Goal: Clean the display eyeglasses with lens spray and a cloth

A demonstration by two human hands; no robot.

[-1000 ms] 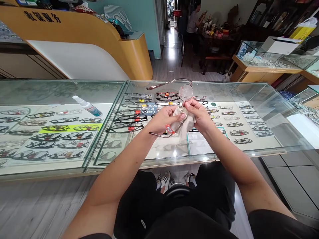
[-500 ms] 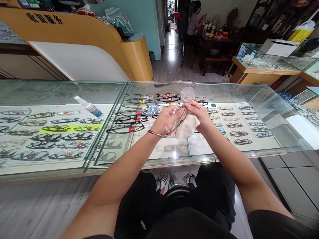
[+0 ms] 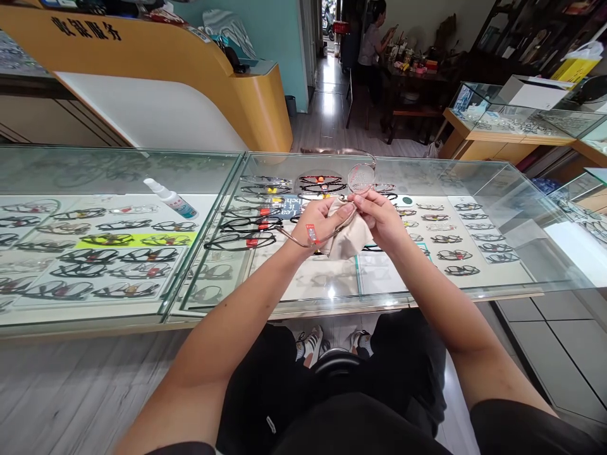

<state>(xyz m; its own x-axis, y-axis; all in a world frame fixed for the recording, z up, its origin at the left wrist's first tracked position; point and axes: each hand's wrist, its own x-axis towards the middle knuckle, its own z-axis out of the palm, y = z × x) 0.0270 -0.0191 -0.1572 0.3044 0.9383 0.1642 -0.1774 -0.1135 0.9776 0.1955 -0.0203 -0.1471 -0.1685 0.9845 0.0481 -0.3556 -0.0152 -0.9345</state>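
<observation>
Left hand [image 3: 318, 222] and right hand [image 3: 382, 218] both grip the glasses [image 3: 361, 178] and cloth [image 3: 351, 239] between them.

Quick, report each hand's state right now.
Left hand: closed on the cloth, pressing it to the glasses.
Right hand: closed, holding the glasses near the lens.

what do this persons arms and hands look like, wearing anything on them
Both forearms are bare, with no watch or bracelet in view. The left hand and right hand wear no gloves, and no rings show. What looks like a black short sleeve covers the right upper arm.
</observation>
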